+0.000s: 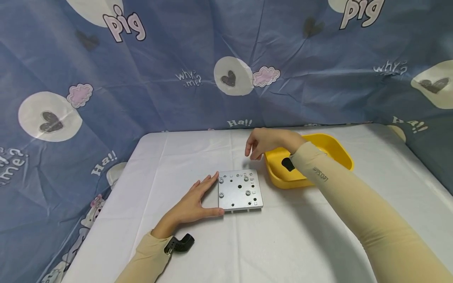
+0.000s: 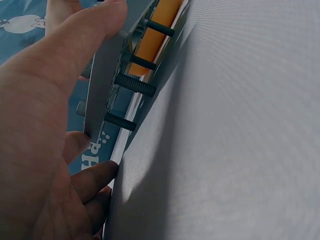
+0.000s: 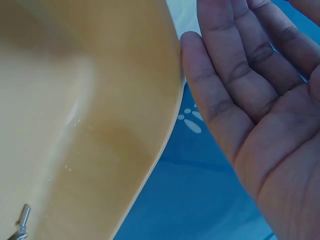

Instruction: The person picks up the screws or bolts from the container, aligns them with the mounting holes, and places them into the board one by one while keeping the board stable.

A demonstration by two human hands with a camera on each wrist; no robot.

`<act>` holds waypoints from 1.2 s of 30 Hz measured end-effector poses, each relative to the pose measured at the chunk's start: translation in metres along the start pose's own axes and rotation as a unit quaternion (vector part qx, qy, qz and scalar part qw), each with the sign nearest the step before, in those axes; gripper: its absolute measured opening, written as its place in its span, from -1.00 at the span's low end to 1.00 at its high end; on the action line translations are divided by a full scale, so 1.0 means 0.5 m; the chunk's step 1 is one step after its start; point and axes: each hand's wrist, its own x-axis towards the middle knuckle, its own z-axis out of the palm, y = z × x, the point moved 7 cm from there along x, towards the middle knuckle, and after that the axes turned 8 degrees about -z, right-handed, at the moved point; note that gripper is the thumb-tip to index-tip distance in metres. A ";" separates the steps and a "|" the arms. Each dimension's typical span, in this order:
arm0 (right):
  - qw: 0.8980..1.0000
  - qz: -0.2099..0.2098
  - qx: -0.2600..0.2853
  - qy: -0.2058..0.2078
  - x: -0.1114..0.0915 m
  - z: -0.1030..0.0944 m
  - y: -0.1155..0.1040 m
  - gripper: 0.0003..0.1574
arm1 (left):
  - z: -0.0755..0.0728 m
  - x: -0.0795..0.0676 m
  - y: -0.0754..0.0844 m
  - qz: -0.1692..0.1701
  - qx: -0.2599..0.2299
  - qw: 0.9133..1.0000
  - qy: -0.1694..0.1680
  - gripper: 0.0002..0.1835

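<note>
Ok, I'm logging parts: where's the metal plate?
Near the head view's centre, the metal plate sits right of the left hand, left of the yellow tray.

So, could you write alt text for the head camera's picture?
A person's left hand touches a silvery metal plate bearing screws on a white table; the right hand hovers beside a yellow tray, with patterned blue fabric behind.

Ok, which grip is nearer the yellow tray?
Right. The right grip is beside the yellow tray, at its left end. The left grip is farther off, at the left side of the metal plate, which lies between it and the tray.
</note>
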 end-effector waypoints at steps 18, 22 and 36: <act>1.000 0.002 0.000 0.024 -0.037 -0.024 0.028 -0.82 | 0.003 -0.004 0.006 0.010 -0.003 1.000 0.006 0.28; 1.000 0.003 0.003 0.024 -0.045 -0.028 0.035 -0.78 | 0.002 -0.003 0.006 0.011 -0.003 1.000 0.008 0.28; 0.998 0.023 0.049 0.041 -0.082 -0.043 0.064 -0.65 | 0.001 -0.002 0.007 0.011 -0.004 1.000 0.010 0.28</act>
